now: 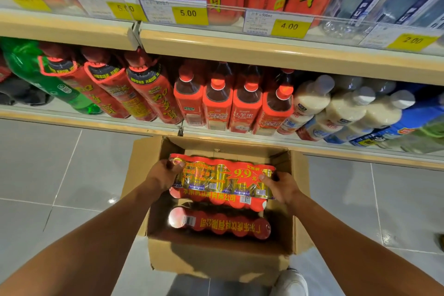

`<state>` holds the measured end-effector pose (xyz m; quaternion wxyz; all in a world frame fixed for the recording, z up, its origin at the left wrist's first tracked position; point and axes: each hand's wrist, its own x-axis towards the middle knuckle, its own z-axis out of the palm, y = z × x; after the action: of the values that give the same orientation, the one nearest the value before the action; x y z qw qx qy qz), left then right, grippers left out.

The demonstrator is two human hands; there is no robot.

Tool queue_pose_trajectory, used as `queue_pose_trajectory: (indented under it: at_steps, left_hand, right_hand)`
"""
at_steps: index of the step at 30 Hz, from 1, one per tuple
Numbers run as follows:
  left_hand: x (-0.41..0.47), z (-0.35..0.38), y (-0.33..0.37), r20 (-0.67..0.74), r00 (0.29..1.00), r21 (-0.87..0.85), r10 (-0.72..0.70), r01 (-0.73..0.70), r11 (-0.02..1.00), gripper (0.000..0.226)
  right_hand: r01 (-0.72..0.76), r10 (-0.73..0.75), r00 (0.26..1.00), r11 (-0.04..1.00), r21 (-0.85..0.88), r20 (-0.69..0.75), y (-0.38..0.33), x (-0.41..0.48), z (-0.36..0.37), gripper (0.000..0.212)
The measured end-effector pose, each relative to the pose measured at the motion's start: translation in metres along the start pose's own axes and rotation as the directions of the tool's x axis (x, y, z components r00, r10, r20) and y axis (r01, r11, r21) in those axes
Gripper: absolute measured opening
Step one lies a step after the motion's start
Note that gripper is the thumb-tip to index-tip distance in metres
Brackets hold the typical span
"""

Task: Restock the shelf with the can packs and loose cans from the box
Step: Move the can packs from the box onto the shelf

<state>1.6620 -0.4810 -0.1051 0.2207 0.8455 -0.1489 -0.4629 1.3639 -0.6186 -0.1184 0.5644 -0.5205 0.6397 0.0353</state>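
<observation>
An open cardboard box (216, 262) stands on the floor below the shelf. I hold a red shrink-wrapped can pack (222, 179) with gold cans and a "9.9" burst, level above the box. My left hand (165, 175) grips its left end, my right hand (280, 185) its right end. A second red can pack (218, 222) lies inside the box underneath. Loose cans are not visible.
The lowest shelf (264, 139) behind the box carries red tea bottles (217, 103), white milk bottles (346, 106) and a green bottle (36, 74). The upper shelf (240, 48) has yellow price tags. Grey tiled floor lies on both sides; my white shoe (290, 283) stands by the box.
</observation>
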Motion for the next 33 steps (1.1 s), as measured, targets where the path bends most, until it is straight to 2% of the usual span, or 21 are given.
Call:
queue_pose_trajectory:
  at_steps: [4, 6, 9, 13, 20, 26, 29, 32, 33]
  left_hand:
    - [-0.042, -0.018, 0.012, -0.024, 0.999, -0.002, 0.037, -0.037, 0.999, 0.024]
    - [-0.064, -0.031, 0.024, -0.04, 0.998, 0.003, 0.044, -0.044, 0.999, 0.027]
    - [-0.1, -0.06, 0.039, -0.05, 0.997, 0.001, 0.057, -0.057, 0.998, 0.027]
    - [-0.156, -0.099, 0.072, -0.064, 0.993, -0.029, 0.098, -0.1, 0.995, 0.031]
    - [-0.273, -0.172, 0.144, -0.138, 0.969, -0.09, 0.205, -0.218, 0.972, 0.028]
    - [-0.377, -0.24, 0.203, -0.162, 0.933, -0.091, 0.322, -0.339, 0.936, 0.043]
    - [-0.431, -0.274, 0.236, -0.152, 0.903, -0.143, 0.402, -0.423, 0.895, 0.041]
    - [-0.469, -0.302, 0.256, -0.112, 0.882, -0.211, 0.458, -0.472, 0.856, 0.025]
    - [-0.483, -0.309, 0.261, -0.098, 0.879, -0.246, 0.467, -0.476, 0.844, 0.026]
  right_hand:
    - [0.02, -0.02, 1.0, 0.999, -0.041, -0.004, -0.014, -0.034, -0.009, 0.031]
    - [0.036, -0.038, 0.999, 0.997, -0.07, -0.022, -0.03, -0.058, -0.018, 0.026]
    - [0.051, -0.055, 0.998, 0.995, -0.089, -0.04, -0.054, -0.097, -0.03, 0.036]
    - [0.093, -0.1, 0.991, 0.993, -0.075, -0.088, -0.089, -0.157, -0.06, 0.033]
    - [0.185, -0.206, 0.965, 0.973, -0.136, -0.16, -0.173, -0.282, -0.116, 0.047]
    - [0.312, -0.319, 0.928, 0.948, -0.066, -0.192, -0.245, -0.408, -0.163, 0.032]
    - [0.397, -0.395, 0.891, 0.917, -0.04, -0.221, -0.27, -0.46, -0.184, 0.051]
    - [0.46, -0.45, 0.859, 0.888, -0.02, -0.244, -0.291, -0.501, -0.203, 0.031]
    - [0.484, -0.472, 0.842, 0.875, -0.022, -0.26, -0.298, -0.515, -0.209, 0.03]
